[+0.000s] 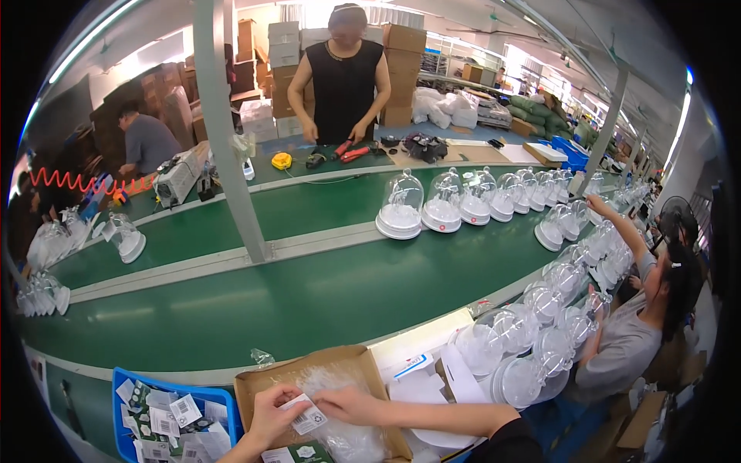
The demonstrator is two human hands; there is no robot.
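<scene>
Low in the middle, my left hand point(272, 414) pinches a small white printed card point(310, 420) between thumb and fingers. My right hand point(349, 404) is closed just to the right of it, its fingertips at the card's upper edge; what they grip is too small to make out. Both hands are over an open cardboard box point(248, 387) of clear plastic bags point(356, 441). Left of the box, a blue bin point(118, 378) is filled with white and green printed cards point(164, 423). Another green and white card point(305, 454) lies below my left hand.
Many clear domes on white bases point(515, 380) crowd my right. More domes point(401, 207) line the far side of the green conveyor point(255, 309). A grey post point(224, 131) rises beyond it. One co-worker point(343, 77) stands opposite; another point(633, 332) reaches in from the right.
</scene>
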